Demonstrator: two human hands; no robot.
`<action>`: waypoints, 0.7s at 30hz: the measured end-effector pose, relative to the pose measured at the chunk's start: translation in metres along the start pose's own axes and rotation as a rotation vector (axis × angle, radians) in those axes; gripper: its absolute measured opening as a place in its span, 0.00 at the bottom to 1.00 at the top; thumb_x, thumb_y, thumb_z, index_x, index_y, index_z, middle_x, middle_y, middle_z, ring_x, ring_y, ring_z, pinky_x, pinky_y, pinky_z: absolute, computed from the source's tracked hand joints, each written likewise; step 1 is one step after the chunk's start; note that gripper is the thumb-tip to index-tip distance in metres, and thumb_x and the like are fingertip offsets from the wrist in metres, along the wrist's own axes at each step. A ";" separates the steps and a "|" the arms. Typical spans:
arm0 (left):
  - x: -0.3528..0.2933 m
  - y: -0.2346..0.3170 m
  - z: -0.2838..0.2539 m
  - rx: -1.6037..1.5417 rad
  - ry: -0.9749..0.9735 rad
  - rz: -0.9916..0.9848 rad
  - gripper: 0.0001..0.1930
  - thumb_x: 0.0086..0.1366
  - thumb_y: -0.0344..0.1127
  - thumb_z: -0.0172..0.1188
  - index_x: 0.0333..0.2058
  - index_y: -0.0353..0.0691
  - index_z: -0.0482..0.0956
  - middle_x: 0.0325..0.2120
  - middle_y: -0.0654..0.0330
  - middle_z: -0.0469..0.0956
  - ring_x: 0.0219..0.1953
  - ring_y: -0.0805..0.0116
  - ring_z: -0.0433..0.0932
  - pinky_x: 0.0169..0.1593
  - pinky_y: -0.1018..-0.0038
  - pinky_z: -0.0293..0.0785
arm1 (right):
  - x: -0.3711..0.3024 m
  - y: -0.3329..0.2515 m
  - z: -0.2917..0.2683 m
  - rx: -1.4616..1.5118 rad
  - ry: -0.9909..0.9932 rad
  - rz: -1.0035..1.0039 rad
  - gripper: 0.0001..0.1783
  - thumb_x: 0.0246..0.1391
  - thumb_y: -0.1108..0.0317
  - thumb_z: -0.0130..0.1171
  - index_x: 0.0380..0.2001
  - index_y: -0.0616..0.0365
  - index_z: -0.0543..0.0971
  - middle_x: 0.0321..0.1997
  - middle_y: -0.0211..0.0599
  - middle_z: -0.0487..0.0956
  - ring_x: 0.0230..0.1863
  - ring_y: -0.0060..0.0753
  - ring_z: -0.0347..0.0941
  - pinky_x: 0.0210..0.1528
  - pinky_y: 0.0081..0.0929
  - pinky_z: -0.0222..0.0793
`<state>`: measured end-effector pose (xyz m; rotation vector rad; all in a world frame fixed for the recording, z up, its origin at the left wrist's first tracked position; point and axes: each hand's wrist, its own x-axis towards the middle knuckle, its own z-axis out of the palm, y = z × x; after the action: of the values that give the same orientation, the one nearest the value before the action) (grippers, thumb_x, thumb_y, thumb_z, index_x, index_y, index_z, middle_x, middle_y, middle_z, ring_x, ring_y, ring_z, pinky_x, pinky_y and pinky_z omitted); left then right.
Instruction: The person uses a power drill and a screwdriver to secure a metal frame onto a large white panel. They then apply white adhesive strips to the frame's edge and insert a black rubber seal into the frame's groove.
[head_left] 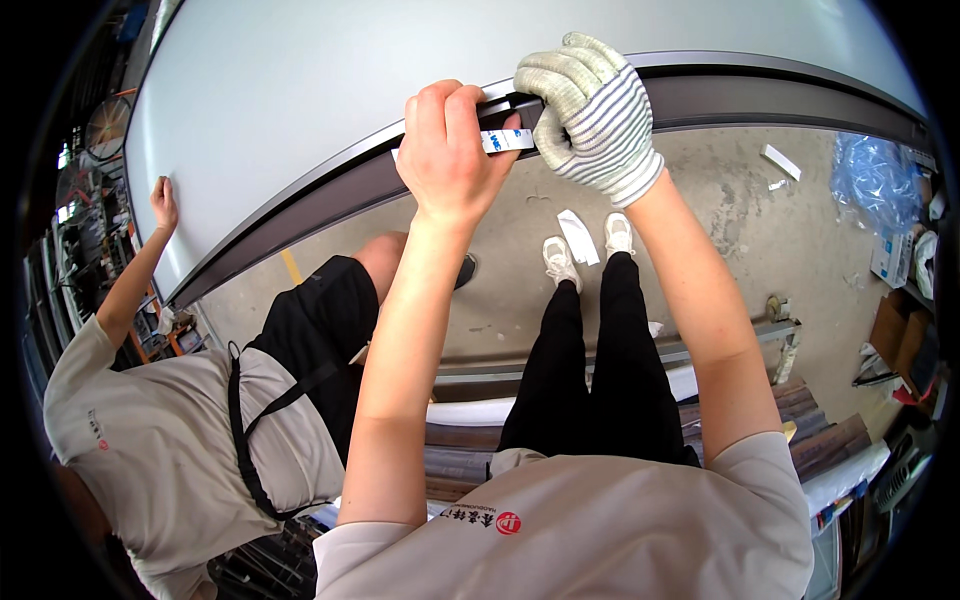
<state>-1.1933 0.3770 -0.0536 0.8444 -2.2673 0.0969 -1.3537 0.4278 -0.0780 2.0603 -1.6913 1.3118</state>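
Note:
A large pale panel (330, 90) lies flat before me, bordered by a dark metal frame (330, 195). My left hand (448, 150) is bare and closed over the near frame edge, its fingers on top and its thumb on the front side. A white strip with blue print (507, 140) runs along the frame's front face, passing under that hand. My right hand (592, 120), in a pale glove with dark stripes, is closed on the same edge just to the right. Its fingertips are partly hidden. Between the hands a short black piece (521, 101) shows at the frame.
At left a co-worker (200, 430) stands with one hand on the panel's far-left edge. White scraps (578, 237) lie on the concrete floor by my shoes. Clear blue plastic wrap (872, 180) is heaped at right. Behind me are a metal rail (480, 376) and stacked brown profiles (830, 440).

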 end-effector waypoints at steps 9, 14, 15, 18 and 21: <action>-0.003 0.007 0.010 0.023 0.062 -0.050 0.20 0.38 0.34 0.69 0.32 0.41 0.72 0.32 0.60 0.71 0.29 0.61 0.71 0.26 0.70 0.69 | 0.001 0.000 -0.001 -0.009 -0.004 0.002 0.20 0.31 0.71 0.56 0.36 0.51 0.77 0.41 0.33 0.79 0.43 0.41 0.74 0.56 0.42 0.67; -0.005 0.005 0.006 -0.057 0.040 -0.043 0.21 0.36 0.34 0.69 0.31 0.41 0.71 0.33 0.60 0.71 0.30 0.62 0.71 0.27 0.71 0.69 | -0.002 0.000 -0.002 0.053 0.122 -0.030 0.16 0.31 0.71 0.58 0.32 0.51 0.77 0.38 0.33 0.78 0.41 0.42 0.74 0.53 0.43 0.69; -0.005 0.004 0.007 -0.066 0.035 -0.039 0.21 0.36 0.34 0.69 0.31 0.41 0.71 0.33 0.61 0.71 0.31 0.62 0.71 0.27 0.71 0.69 | -0.003 -0.002 -0.005 0.031 0.176 -0.052 0.18 0.31 0.75 0.57 0.33 0.49 0.77 0.33 0.33 0.76 0.34 0.42 0.73 0.46 0.43 0.71; -0.008 0.000 0.002 -0.093 0.022 -0.024 0.21 0.36 0.33 0.68 0.31 0.42 0.71 0.33 0.61 0.72 0.31 0.62 0.71 0.27 0.70 0.69 | -0.016 -0.024 -0.008 0.005 0.030 0.198 0.10 0.36 0.64 0.64 0.28 0.49 0.80 0.29 0.30 0.76 0.30 0.37 0.71 0.33 0.36 0.68; -0.011 -0.003 -0.002 -0.119 -0.024 -0.031 0.22 0.35 0.32 0.68 0.33 0.41 0.71 0.36 0.61 0.72 0.32 0.62 0.71 0.28 0.69 0.70 | -0.009 -0.038 -0.007 0.056 -0.120 0.358 0.09 0.42 0.61 0.64 0.27 0.51 0.81 0.26 0.32 0.77 0.28 0.38 0.72 0.31 0.35 0.69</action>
<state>-1.1842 0.3812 -0.0596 0.8209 -2.2571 -0.0621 -1.3242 0.4514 -0.0652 1.9640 -2.1803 1.3666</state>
